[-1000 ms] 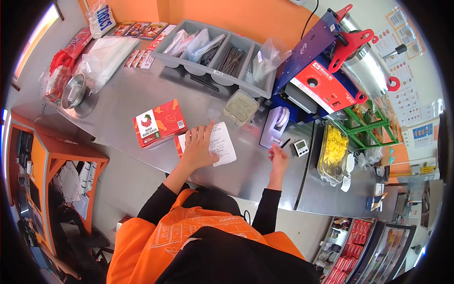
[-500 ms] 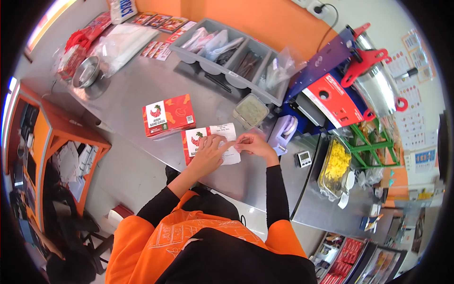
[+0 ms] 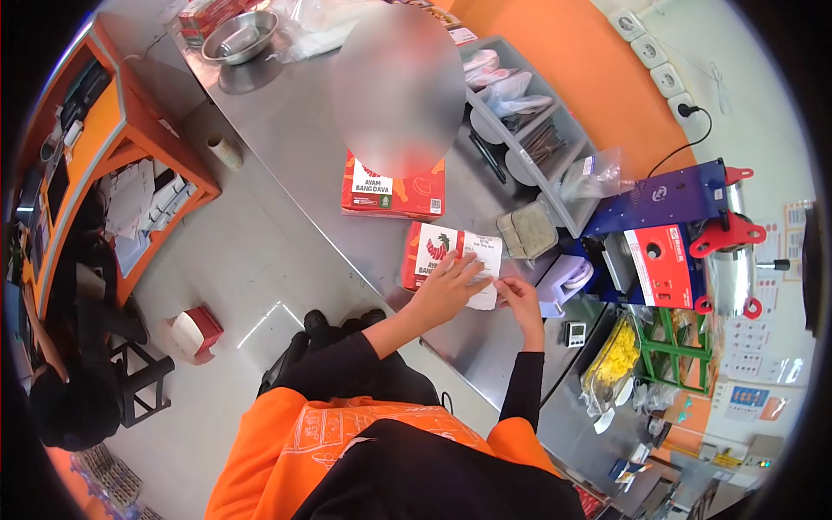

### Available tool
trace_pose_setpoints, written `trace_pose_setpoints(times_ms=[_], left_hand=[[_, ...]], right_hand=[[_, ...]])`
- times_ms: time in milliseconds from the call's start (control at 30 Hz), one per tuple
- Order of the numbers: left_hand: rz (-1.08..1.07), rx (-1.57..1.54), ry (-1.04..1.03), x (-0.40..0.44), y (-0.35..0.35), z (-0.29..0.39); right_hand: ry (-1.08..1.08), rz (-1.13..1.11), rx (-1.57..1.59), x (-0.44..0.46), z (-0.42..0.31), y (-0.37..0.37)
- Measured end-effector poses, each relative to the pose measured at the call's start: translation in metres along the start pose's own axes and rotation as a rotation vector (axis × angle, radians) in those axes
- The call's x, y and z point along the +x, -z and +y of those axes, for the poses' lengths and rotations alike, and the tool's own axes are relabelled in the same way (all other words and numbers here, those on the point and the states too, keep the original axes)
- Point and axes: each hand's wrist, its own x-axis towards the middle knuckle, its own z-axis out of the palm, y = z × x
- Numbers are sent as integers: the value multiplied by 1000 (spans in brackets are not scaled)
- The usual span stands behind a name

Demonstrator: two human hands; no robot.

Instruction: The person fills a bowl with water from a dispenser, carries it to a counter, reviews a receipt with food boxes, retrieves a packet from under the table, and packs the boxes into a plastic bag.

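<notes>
A red and white food box [image 3: 412, 260] lies near the counter's front edge, partly covered by a white printed receipt [image 3: 484, 249]. My left hand [image 3: 449, 290] rests across the box and the receipt, fingers stretched out and pressing down. At the receipt's right edge, my right hand [image 3: 520, 302] has thumb and fingers pinched together on the paper; any small piece of tape there is too fine to make out. Just behind stands a second red and white box [image 3: 407, 195], its upper part hidden by a blurred patch. A lilac tape dispenser [image 3: 562, 282] is beside my right hand.
A clear lidded container [image 3: 529, 231] sits behind the receipt, near a grey compartment bin [image 3: 572, 143] of packets and cutlery. To the right are a blue-framed sealing machine [image 3: 663, 264], a small timer [image 3: 574, 334] and a tray of yellow food [image 3: 612, 355].
The view has turned, so the counter appears shifted. My right hand has come down onto the receipt's edge, while my left hand stays on the box. A blurred patch now covers part of the counter.
</notes>
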Motion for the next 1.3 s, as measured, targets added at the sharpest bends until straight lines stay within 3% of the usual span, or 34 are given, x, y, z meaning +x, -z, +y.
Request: trace_pose_setpoints(times_ms=[167,267,367,433,567,633,767,833,933,1000,1133,1300], left_hand=[[-13,-145,18,-2,-4,0],[-40,-231,-21,1,-4,-2],[-82,-111,-73,-1,0,2],[-157,-51,-74,-1,5,5],[-184,-22,-118,1,14,11],[-156,36,-165,-1,11,10],[-199,60,-185,0,9,12],[-226,68,-192,0,8,12],[-248,100,-184,1,1,9],[-225,152,-193,-3,-7,3],[-212,277,-15,0,-9,30],[-109,342,72,1,-27,43]], right_hand=[[-129,-7,481,-3,38,-11],[48,-50,803,6,62,-38],[39,152,805,13,74,-60],[1,292,870,-2,44,-68],[100,615,536,-7,56,-88],[359,902,142,-37,59,-100],[347,621,105,-167,37,-86],[277,534,323,-197,73,-81],[209,517,188,-245,118,-55],[185,608,43,-272,133,-34],[84,775,-137,-291,180,16],[77,805,-247,-292,211,67]])
